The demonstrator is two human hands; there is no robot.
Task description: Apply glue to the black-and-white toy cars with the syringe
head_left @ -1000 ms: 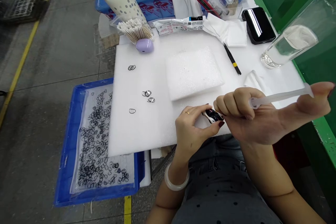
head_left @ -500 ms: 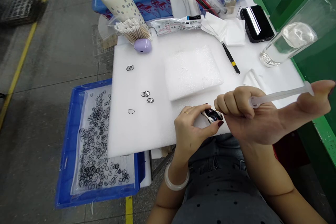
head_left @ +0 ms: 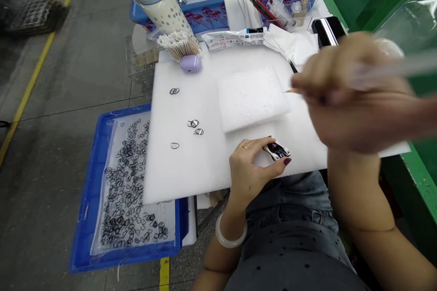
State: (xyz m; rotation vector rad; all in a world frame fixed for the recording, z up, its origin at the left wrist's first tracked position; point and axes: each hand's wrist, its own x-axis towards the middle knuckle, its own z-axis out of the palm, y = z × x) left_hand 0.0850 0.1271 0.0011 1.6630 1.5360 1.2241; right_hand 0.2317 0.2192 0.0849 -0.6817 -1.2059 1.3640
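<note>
The left hand (head_left: 254, 170) pinches a small toy car (head_left: 277, 150) between thumb and fingertips, resting it on the white foam sheet (head_left: 191, 163) at the bench's near edge. The right hand (head_left: 355, 95), blurred, is lifted well above the car with its grip closed around a clear syringe (head_left: 396, 68).

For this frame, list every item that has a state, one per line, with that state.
left hand: pinching the small toy car
small toy car: held on the foam sheet
right hand: raised, blurred, gripping a clear syringe-like tool
clear syringe-like tool: held, contents not readable
blue tray: holds many black rings
phone: screen dark
cotton swabs: bundled in open bag
</note>
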